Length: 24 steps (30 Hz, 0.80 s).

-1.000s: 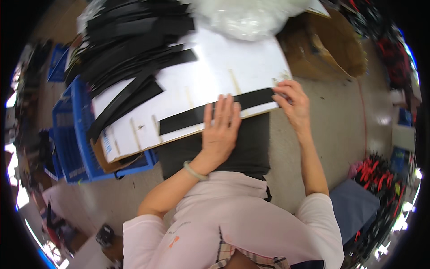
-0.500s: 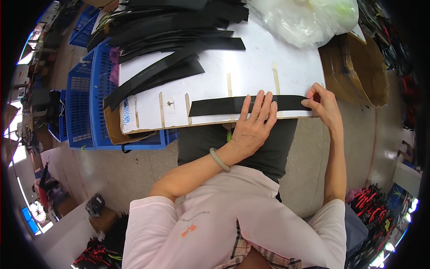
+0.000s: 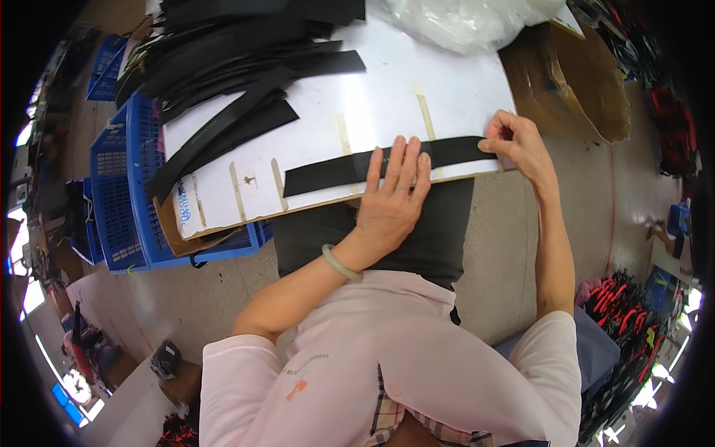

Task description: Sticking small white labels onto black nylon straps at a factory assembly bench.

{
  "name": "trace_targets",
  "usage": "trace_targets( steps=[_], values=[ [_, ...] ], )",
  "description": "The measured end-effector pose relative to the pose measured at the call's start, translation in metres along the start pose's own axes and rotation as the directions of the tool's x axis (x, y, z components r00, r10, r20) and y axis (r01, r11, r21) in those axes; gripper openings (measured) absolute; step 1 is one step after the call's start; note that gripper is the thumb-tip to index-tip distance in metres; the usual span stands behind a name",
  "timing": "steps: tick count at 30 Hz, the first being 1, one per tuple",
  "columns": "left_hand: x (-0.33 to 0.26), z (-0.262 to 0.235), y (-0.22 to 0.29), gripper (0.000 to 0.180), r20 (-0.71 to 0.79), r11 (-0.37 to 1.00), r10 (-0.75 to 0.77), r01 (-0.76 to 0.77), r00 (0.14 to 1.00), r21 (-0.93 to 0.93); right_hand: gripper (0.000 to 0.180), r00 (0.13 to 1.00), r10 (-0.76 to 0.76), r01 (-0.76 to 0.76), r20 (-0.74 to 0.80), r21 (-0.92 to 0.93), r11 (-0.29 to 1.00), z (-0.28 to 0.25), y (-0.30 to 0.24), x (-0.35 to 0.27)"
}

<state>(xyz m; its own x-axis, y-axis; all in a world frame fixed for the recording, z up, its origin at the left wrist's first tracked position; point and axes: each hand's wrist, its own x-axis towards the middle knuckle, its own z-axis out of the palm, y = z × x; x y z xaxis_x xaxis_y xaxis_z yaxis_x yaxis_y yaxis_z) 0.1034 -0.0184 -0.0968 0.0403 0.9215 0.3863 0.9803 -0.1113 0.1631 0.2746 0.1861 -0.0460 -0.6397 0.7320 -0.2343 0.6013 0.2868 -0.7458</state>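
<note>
Pressing flat with fingers spread, the left hand (image 3: 393, 201) lies open on a black strip (image 3: 328, 171) that runs along the near edge of a white board (image 3: 387, 97). The fingertips rest on the strip near its middle while the palm hangs just past the board's near edge, over the person's dark lap. A pale green bangle (image 3: 340, 262) circles that wrist.

The right hand (image 3: 518, 141) sits at the strip's right end, close to the board's near right corner — thumb and fingertips pinched together on the end of the strip. The two hands are apart, with a stretch of strip showing between them.

The strip lies flat, slightly slanted, its left end stopping short of the board's near left corner. Several pale tape marks (image 3: 342, 134) cross the board's surface beside and under it.

At the board's far left corner lies a loose pile of black strips (image 3: 231, 67), some of them trailing over the left edge. A crumpled clear plastic bag (image 3: 462, 18) rests on the far right edge. Blue plastic crates (image 3: 126, 186) stand under the board's left side, and an open cardboard box (image 3: 573, 82) stands just beyond its right edge — on the floor.
</note>
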Motion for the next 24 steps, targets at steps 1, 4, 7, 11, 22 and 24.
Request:
trace_targets(
  steps=[1,4,7,11,22,24],
  values=[
    [0.001,-0.002,-0.001,0.044,0.001,0.999,-0.011,0.011,1.000,-0.033,0.023,1.000,-0.005,0.005,0.000,0.014,1.000,0.000,0.000,0.003],
    [0.006,-0.007,-0.002,0.044,-0.022,0.989,-0.070,0.067,0.997,-0.131,0.021,1.000,-0.023,0.024,-0.009,0.059,0.998,0.002,0.005,0.001],
    [0.017,-0.018,-0.014,0.039,-0.027,0.955,-0.084,0.073,0.996,-0.287,0.018,1.000,0.003,0.000,-0.012,0.217,0.976,0.002,0.008,-0.001],
    [0.012,-0.036,-0.027,0.029,0.096,0.853,-0.075,0.114,0.993,-0.509,0.012,0.996,0.071,-0.035,-0.056,0.482,0.875,0.001,0.011,-0.007],
    [-0.020,-0.133,-0.115,0.020,-0.300,0.999,-0.014,-0.003,0.954,-0.054,0.011,0.984,0.093,0.018,-0.150,0.609,0.793,-0.001,-0.013,0.009],
    [-0.017,-0.147,-0.163,0.021,-0.387,0.989,-0.078,0.119,0.919,0.084,0.011,0.985,0.072,0.037,-0.158,0.598,0.800,0.001,-0.029,0.016]
  ],
)
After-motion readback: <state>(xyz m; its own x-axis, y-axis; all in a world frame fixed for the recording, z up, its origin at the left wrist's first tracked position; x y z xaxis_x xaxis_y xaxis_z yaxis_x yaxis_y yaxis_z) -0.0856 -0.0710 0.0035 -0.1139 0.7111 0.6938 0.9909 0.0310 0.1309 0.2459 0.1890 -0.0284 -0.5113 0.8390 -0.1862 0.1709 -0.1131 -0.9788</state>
